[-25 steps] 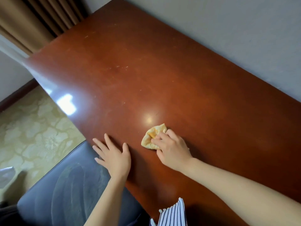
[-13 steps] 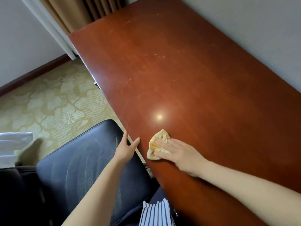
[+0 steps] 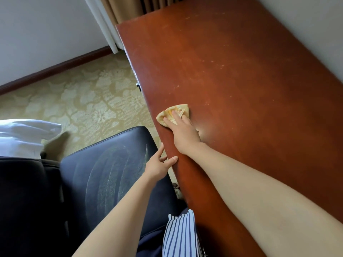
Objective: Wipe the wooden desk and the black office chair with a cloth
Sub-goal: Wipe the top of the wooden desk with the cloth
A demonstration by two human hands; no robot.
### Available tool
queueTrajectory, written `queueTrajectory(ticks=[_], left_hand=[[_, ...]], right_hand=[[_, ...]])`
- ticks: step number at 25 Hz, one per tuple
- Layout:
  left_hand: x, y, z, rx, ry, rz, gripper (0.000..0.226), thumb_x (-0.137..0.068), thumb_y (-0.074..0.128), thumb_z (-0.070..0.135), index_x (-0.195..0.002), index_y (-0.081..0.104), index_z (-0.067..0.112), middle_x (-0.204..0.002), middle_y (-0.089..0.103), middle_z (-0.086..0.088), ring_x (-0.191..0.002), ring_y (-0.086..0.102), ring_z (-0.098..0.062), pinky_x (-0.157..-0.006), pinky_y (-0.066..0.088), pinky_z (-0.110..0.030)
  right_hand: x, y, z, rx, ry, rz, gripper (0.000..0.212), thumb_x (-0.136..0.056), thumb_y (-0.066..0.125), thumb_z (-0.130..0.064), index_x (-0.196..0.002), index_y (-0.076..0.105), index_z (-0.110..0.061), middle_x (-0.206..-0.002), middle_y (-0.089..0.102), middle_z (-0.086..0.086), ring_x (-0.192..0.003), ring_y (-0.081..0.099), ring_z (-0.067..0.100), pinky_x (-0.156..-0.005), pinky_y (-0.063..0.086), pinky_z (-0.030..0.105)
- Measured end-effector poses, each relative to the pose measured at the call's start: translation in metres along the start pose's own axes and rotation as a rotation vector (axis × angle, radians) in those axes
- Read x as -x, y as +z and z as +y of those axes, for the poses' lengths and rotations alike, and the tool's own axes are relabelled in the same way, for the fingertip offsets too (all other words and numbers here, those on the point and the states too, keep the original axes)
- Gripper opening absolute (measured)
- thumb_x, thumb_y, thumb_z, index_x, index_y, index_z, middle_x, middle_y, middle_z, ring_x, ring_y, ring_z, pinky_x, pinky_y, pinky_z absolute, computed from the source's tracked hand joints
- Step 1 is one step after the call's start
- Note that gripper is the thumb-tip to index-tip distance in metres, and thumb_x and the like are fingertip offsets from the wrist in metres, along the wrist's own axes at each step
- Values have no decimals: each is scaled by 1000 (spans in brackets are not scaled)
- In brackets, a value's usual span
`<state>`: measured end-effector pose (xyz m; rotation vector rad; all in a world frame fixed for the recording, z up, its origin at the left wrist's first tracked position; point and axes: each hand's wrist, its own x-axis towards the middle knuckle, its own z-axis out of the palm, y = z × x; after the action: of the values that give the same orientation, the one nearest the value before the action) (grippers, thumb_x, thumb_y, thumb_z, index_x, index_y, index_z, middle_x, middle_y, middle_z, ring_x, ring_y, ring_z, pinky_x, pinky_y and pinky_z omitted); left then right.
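Observation:
A reddish wooden desk runs along the wall on the right. A small crumpled yellow cloth lies near its left front edge. My right hand presses flat on the cloth with straight fingers. My left hand rests at the desk's front edge, thumb on the top and fingers reaching below the edge. The black office chair stands just left of the desk, its seat showing dusty smear marks.
Patterned beige carpet covers the floor to the left. White bedding sits at the far left. Brown curtains hang behind the desk's far end, and a pale wall borders its right side. My striped garment hangs at the bottom.
My right hand has slid the cloth toward the desk's front edge. My left hand has moved off the desktop to the front edge. The view has swung left, showing more carpet and chair.

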<state>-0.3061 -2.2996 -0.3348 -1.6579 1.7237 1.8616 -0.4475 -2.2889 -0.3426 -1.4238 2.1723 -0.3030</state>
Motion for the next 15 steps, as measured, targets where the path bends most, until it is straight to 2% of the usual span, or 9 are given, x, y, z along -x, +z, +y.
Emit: queueTrajectory(ticks=[6, 9, 13, 15], left_hand=[[-3, -2, -4, 39, -6, -9, 72, -85, 70, 31, -146, 32, 31, -132, 57, -4, -125, 51, -16, -108, 38, -38], [-6, -3, -7, 89, 15, -22, 60, -86, 69, 20, -140, 44, 26, -130, 58, -1, -124, 51, -16, -107, 40, -38], [-6, -4, -11, 90, 29, -35, 69, -88, 66, 15, -147, 32, 24, -137, 48, 13, -127, 47, -14, -109, 37, -36], [-6, -5, -12, 105, 31, -61, 70, -90, 63, 16, -149, 27, 26, -140, 47, 8, -127, 47, -12, -110, 35, -36]], right_hand=[[36, -7, 23, 149, -315, -106, 59, -94, 39, -7, -144, 32, -36, -157, 12, -3, -139, 20, 25, -105, 33, 41], [64, 1, 25, 118, -311, -71, 62, -90, 41, 1, -143, 37, -32, -157, 17, -1, -137, 23, 26, -101, 33, 36], [88, 10, 27, 96, -240, -51, 67, -90, 39, 4, -144, 33, -35, -157, 16, -4, -136, 24, 24, -102, 35, 36], [93, 12, 28, 74, -188, -54, 69, -90, 38, 2, -144, 29, -39, -156, 15, -7, -138, 22, 22, -103, 35, 38]])
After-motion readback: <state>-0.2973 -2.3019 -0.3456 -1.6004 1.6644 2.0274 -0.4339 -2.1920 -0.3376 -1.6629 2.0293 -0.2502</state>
